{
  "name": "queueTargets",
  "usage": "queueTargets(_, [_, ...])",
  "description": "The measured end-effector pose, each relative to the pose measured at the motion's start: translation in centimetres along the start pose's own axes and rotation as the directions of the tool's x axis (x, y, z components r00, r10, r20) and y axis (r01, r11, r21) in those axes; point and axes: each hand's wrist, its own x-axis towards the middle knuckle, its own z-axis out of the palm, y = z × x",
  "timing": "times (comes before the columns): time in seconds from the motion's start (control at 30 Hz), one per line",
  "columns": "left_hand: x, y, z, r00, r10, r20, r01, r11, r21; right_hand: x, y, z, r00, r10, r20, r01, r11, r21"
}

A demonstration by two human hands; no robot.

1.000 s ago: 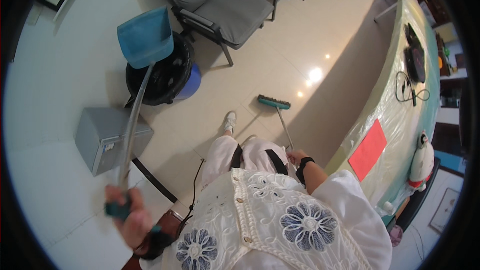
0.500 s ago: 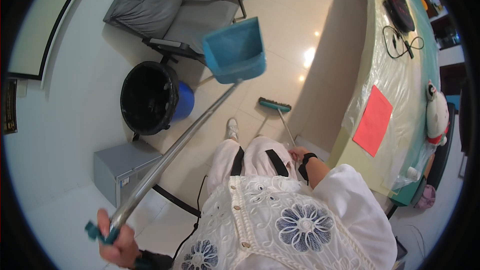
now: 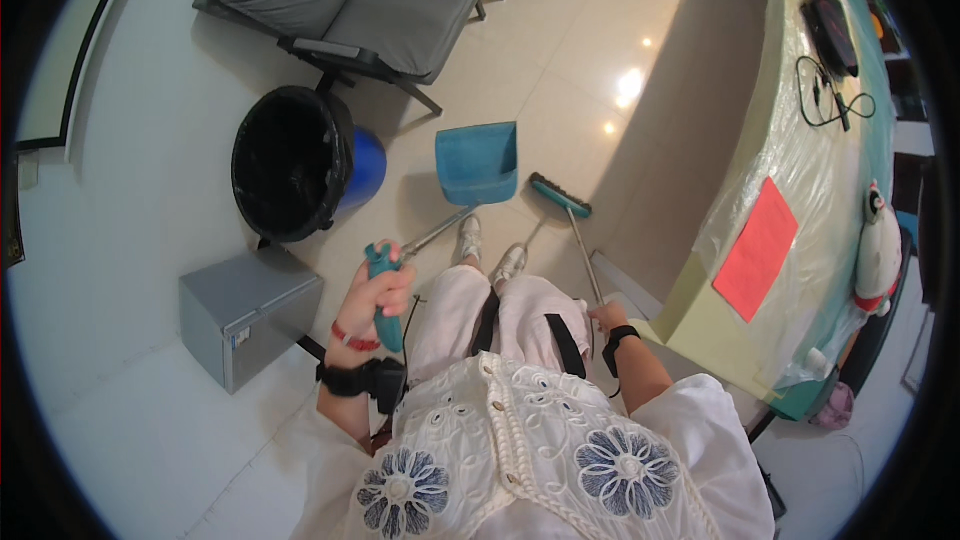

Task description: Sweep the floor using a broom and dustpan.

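My left hand (image 3: 385,285) is wrapped round the teal grip of a long-handled dustpan (image 3: 478,162). Its blue pan hangs low ahead of my shoes, between the bin and the broom; I cannot tell whether it touches the floor. No large litter shows in it. On the other side, my right hand (image 3: 608,317) closes round the thin metal stick of a broom (image 3: 561,196). The teal broom head with dark bristles is on the floor, just right of the dustpan. A red band and a black strap circle my left wrist; a black strap circles the right.
A blue bin with a black liner (image 3: 334,165) stands at the left, beside a grey box-shaped cabinet (image 3: 250,305). Behind it is a grey armchair (image 3: 400,15). Along the right runs a plastic-covered counter (image 3: 700,315) bearing a red sheet (image 3: 757,250), cables and a penguin plush (image 3: 877,255).
The dustpan has come down from its raised, tilted position, and my left hand has moved right and forward with its grip. The broom head has shifted slightly right and turned.
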Motion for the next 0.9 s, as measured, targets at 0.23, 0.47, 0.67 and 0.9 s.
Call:
queueTargets(0.23, [5.8,-0.1,-7.4,0.996,-0.047,-0.071,0.049,0.998,0.035,-1.6,-4.3,-3.0,0.953,-0.225,-0.202,0.167,0.949,-0.269])
queueTargets(0.47, [9.0,2.1,-14.5,0.959,0.049,-0.279,-0.049,0.999,0.007,-1.7,-10.9,-6.5,0.968,-0.194,-0.158,0.171,0.974,-0.148])
queueTargets(0.67, [12.2,4.3,-16.6,0.913,0.084,-0.4,-0.077,0.996,0.032,2.6,-15.8,-7.3,0.851,-0.215,-0.478,-0.096,0.834,-0.544])
queueTargets(0.9, [17.7,6.3,-16.9,0.766,0.035,-0.642,0.18,0.947,0.266,0.3,-16.6,-5.8,0.829,-0.019,-0.559,-0.253,0.879,-0.405])
